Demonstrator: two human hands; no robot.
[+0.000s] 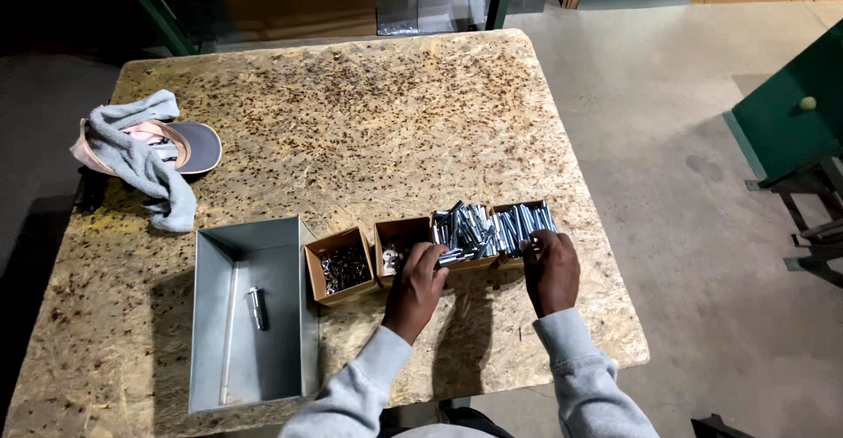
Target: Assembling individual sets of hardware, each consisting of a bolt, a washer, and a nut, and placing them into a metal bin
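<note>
Two hands reach into the cardboard boxes of metal sleeves [492, 227]: the left hand [420, 280] pinches one sleeve at their near left edge, the right hand [551, 267] curls over sleeves at their near right.

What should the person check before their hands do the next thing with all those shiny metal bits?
1. Left hand sits at the small cardboard box of fittings: ok.
2. Right hand rests on the metal sleeves: ok.
3. Whether either hand grips a piece: cannot tell.
4. Grey metal tray is within reach, one assembled bolt inside: ok.
5. Box of dark washers stands upright beside the tray: ok.
6. Cap and cloth lie away from the hands: ok.
</note>
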